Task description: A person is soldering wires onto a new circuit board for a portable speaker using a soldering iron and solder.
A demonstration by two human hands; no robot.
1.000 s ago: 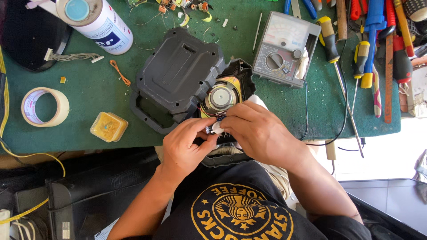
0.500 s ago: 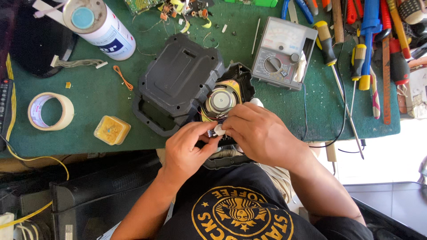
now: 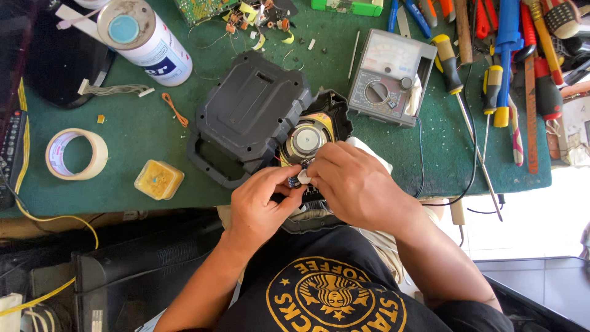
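Left hand and right hand meet at the near edge of the green desk, their fingers pinched together on a small electronic part. The part sits just below the round speaker driver of an opened black speaker housing. A grey analogue multimeter lies toward the far edge, a tape roll near the left edge.

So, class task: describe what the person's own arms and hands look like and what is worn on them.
Both the left hand and the right hand are bare: no gloves, rings or watch in view. The forearms are uncovered too, with no sleeves reaching them. The person wears a black T-shirt with a round yellow printed emblem on the chest.
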